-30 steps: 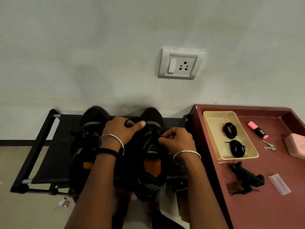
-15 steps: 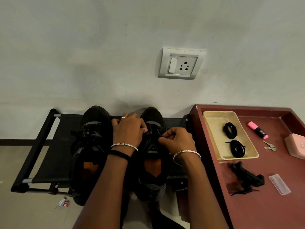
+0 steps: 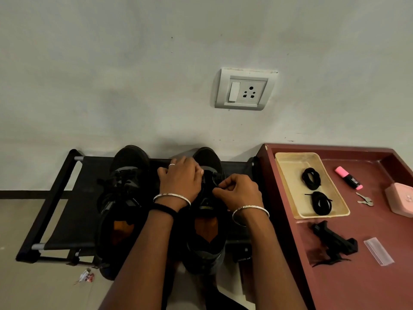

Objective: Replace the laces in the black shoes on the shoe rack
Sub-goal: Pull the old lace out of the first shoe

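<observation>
The left-side shoe [image 3: 125,198] and right-side shoe [image 3: 207,233] stand together on the shoe rack [image 3: 73,209]. The right hand [image 3: 240,190] pinches the lace [image 3: 214,176] of the right-side shoe between thumb and forefinger. The left hand [image 3: 181,179] curls over the same lacing; whether it grips anything cannot be determined.

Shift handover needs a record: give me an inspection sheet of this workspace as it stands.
Surface: black shoe rack on the floor; maroon table to its right.
Job's things: left shoe and right shoe on the rack; two lace coils in a cream tray.
Clutter: pink highlighter, keys, pink box, black clamp-like tool, clear plastic sleeve on the table; wrapper on the floor.
Hands: left hand lies over the right shoe's lacing, grip hidden; right hand pinches at that lacing.
Cables: nothing seen.
Surroundings: plain wall, wall socket with nothing plugged in.
</observation>
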